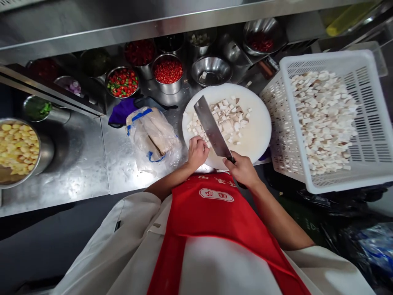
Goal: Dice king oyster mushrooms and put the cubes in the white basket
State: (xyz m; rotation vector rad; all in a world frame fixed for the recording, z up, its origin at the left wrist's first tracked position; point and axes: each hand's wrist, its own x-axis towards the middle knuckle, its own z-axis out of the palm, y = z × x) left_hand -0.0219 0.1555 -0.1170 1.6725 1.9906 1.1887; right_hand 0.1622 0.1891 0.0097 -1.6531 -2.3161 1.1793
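My right hand [244, 168] is wrapped round the dark handle of a cleaver [213, 129]. Its broad blade slants up and left over a round white cutting board [259, 123]. My left hand [198, 152] lies at the board's near left edge with fingers curled inward, beside the blade. What is under those fingers is hidden. Diced white pieces with brownish skin, looking like mushroom [229, 116], are spread over the board on both sides of the blade. Left of the board, a clear plastic bag [153, 139] holds large pale whole pieces.
A white perforated basket [307, 164], partly filled with similar diced pieces, stands at right. Behind the board sit an almost bare metal bowl [211, 70] and pots of chopped red chillies [168, 71]. A pot of yellow pieces [18, 149] stands far left. A steel shelf [184, 24] overhangs the back.
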